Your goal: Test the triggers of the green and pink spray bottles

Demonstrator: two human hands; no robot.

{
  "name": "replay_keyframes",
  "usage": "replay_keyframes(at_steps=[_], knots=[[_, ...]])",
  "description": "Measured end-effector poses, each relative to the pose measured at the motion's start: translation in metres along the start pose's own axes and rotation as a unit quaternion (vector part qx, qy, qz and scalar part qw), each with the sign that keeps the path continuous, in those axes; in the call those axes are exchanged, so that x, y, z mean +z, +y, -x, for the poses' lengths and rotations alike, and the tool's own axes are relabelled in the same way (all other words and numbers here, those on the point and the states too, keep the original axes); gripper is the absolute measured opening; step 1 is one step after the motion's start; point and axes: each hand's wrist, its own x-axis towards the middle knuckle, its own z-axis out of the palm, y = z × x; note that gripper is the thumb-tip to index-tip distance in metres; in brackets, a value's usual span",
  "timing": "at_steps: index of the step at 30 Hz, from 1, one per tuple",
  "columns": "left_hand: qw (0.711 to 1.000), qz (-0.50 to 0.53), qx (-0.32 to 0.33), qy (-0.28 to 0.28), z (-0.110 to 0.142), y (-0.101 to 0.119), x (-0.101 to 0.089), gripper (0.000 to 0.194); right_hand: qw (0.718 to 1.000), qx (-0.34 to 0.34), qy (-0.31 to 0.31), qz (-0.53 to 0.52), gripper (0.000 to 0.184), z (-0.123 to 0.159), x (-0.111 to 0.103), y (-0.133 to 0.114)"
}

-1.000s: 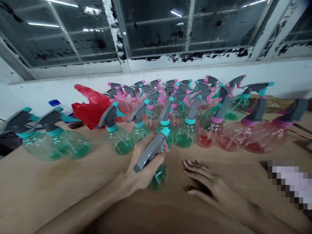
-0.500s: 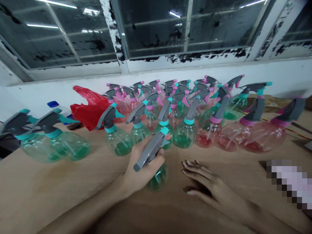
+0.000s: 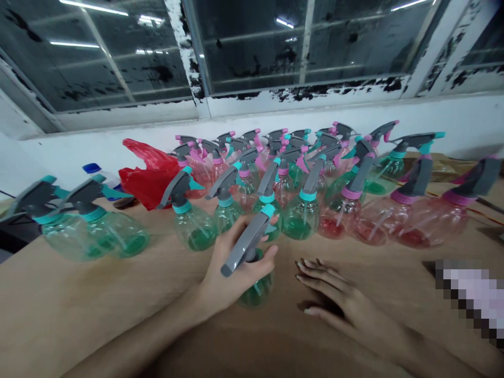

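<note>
My left hand [image 3: 226, 270] is wrapped around the neck of a green spray bottle [image 3: 258, 291] with a grey and teal spray head, which stands upright on the table. Its thumb is a little away from the neck, and the far fingers are partly hidden behind the head. My right hand [image 3: 338, 291] lies palm down on the tabletop to the right of that bottle, fingers stretched out, holding nothing. Just beyond my hands stand more green spray bottles [image 3: 301, 218] with teal collars and pink spray bottles [image 3: 338, 220] with pink collars, each with some liquid in the bottom.
Several more spray bottles crowd toward the wall. Two green ones [image 3: 118, 233] stand apart at left. Behind them are a red plastic bag [image 3: 147, 176] and a blue-capped bottle [image 3: 96, 170]. A cardboard piece [image 3: 437, 167] lies at back right; a blurred-out item [image 3: 472, 294] lies at right.
My left thumb has lifted slightly from the bottle's neck. The view has shifted a little, so everything sits slightly further right. My right hand stays flat on the table.
</note>
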Motion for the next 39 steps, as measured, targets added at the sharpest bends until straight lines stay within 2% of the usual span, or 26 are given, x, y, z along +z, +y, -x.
replay_keyframes(at_steps=[6,10,14,19,23,26,29,32,34,36,39], knots=[[1.0,-0.008,-0.022,-0.021,0.001,-0.002,-0.001,0.038,1.0,-0.008,0.001,-0.015,0.05,-0.001,-0.001,0.0],[0.997,-0.062,-0.008,-0.048,0.002,-0.001,-0.006,0.043,1.0,-0.009,0.004,-0.008,0.05,-0.001,-0.002,-0.003],[0.995,-0.063,-0.001,-0.076,0.008,0.0,-0.011,0.045,1.0,-0.014,0.016,-0.011,0.048,-0.002,-0.002,-0.004],[0.992,-0.061,0.015,-0.113,0.023,-0.001,-0.016,0.036,1.0,-0.009,0.01,0.012,0.046,-0.007,-0.008,-0.008],[0.99,-0.075,0.005,-0.115,0.036,-0.002,-0.028,0.029,0.999,-0.014,-0.009,0.047,0.039,-0.023,-0.026,-0.019],[0.99,-0.094,-0.018,-0.102,0.047,-0.005,-0.048,0.034,0.997,-0.047,0.007,0.056,0.036,-0.043,-0.046,-0.038],[0.988,-0.124,-0.035,-0.08,0.061,-0.012,-0.075,0.036,0.994,-0.081,0.055,0.058,0.03,-0.066,-0.068,-0.066],[0.983,-0.182,-0.028,-0.002,0.074,-0.023,-0.105,0.028,0.981,-0.133,0.134,0.048,0.024,-0.091,-0.088,-0.094],[0.972,-0.223,-0.041,0.056,0.081,-0.032,-0.123,0.03,0.967,-0.176,0.18,0.05,0.022,-0.111,-0.099,-0.109],[0.966,-0.234,-0.071,0.085,0.086,-0.043,-0.139,0.033,0.956,-0.207,0.199,0.062,0.023,-0.132,-0.107,-0.12],[0.946,-0.241,-0.139,0.168,0.084,-0.06,-0.156,0.034,0.945,-0.246,0.202,0.081,0.031,-0.166,-0.113,-0.131]])
